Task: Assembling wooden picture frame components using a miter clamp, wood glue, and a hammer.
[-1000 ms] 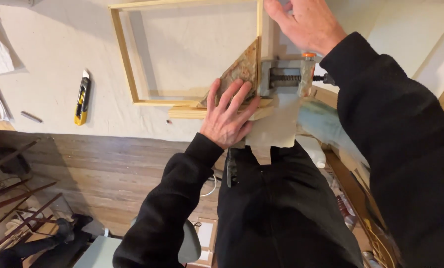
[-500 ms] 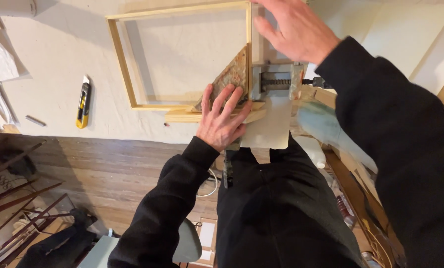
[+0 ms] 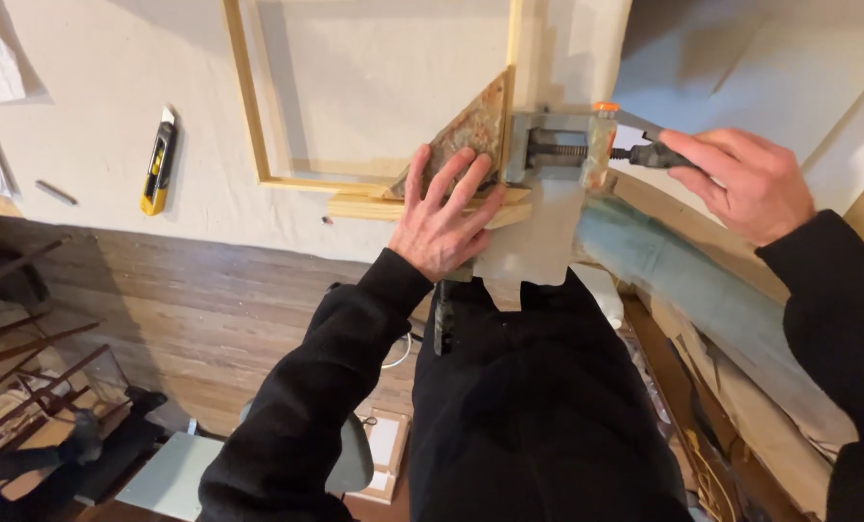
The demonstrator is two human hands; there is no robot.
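- The left hand (image 3: 444, 217) lay flat, fingers spread, pressing the rusty triangular square (image 3: 466, 135) and the stacked wood offcuts (image 3: 374, 205) onto the worktop (image 3: 94, 68), apparently to keep the corner from shifting.
- The right hand (image 3: 746, 184), at about three o'clock from the left, was closed around the dark handle (image 3: 656, 155) of one metal screw clamp (image 3: 558, 147), which gripped the frame's corner.
- One pale wooden frame (image 3: 244, 106) lay flat, with its corner at the square, at twelve o'clock from the left hand.
- One yellow utility knife (image 3: 158, 162) and one small grey pencil-like stick (image 3: 56, 192) rested well apart, towards nine o'clock.
- Two hands showed, both in black sleeves.
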